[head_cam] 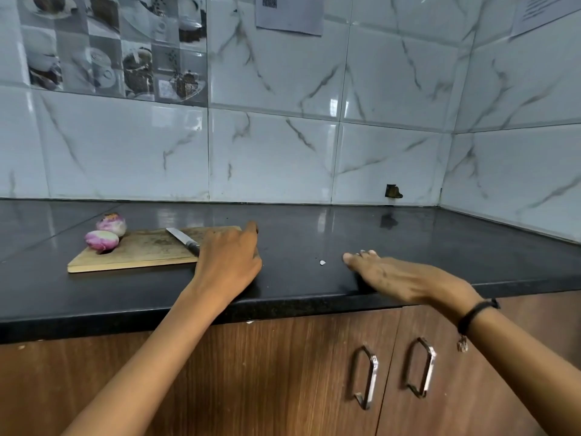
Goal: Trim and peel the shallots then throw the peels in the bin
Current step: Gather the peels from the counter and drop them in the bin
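text readable: none | paper sheet [289,14] on back wall, top centre: dark printed block, blurred, no characters legible | second paper sheet [547,11] on right wall, top corner: lines of fine print, too small to read | picture tiles [110,42], upper left: no lettering made out

I see pink-and-white shallots [102,240], tan board [147,253], black bench [408,234], white tiles [270,152] veined grey, brown woodgrain doors [267,372], my black band [474,313].
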